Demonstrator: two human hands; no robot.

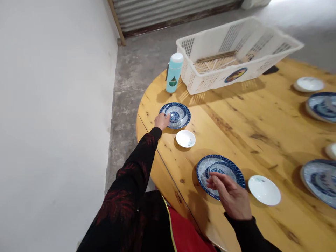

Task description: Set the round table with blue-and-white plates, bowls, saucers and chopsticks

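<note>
Reaching over the wooden table (223,126), the person's left hand (162,121) is at the edge of the farther blue-and-white plate (185,119); from where I stand I cannot tell whether its fingers are closed on anything. The right hand (231,196) is over the nearer blue-and-white plate (237,173), thumb and fingertips bunched close, though whether they pinch something I cannot make out. Just beside each plate sits a small white bowl, one near (264,190), one far (185,138). Beyond stand a turquoise bottle (174,71) and a white basket (204,80).
</note>
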